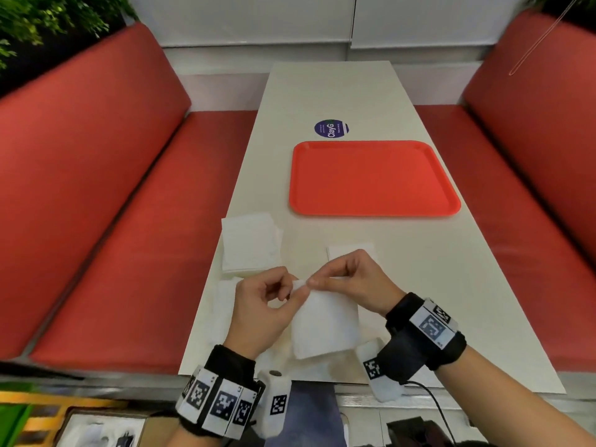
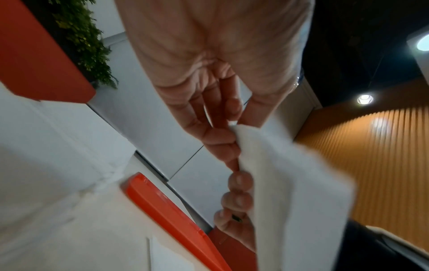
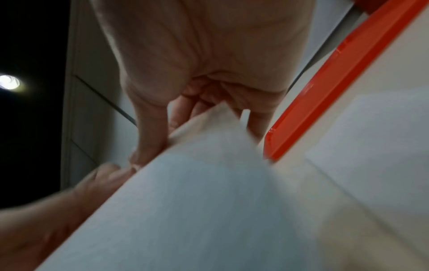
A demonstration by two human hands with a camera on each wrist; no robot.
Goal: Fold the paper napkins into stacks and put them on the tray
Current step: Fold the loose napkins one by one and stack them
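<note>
The thin napkin (image 1: 324, 324) could tear or fold crooked if the two hands pull its top edge unevenly, and a slack pinch would let it drop short of the tray (image 1: 374, 177), which lies well apart, farther up the table (image 1: 435, 285). The left hand (image 1: 263, 309) and right hand (image 1: 354, 283) both clamp thumb and fingertips on that top edge, close together, so the sheet hangs below them above the table, near the napkin pile (image 1: 250, 243).
</note>
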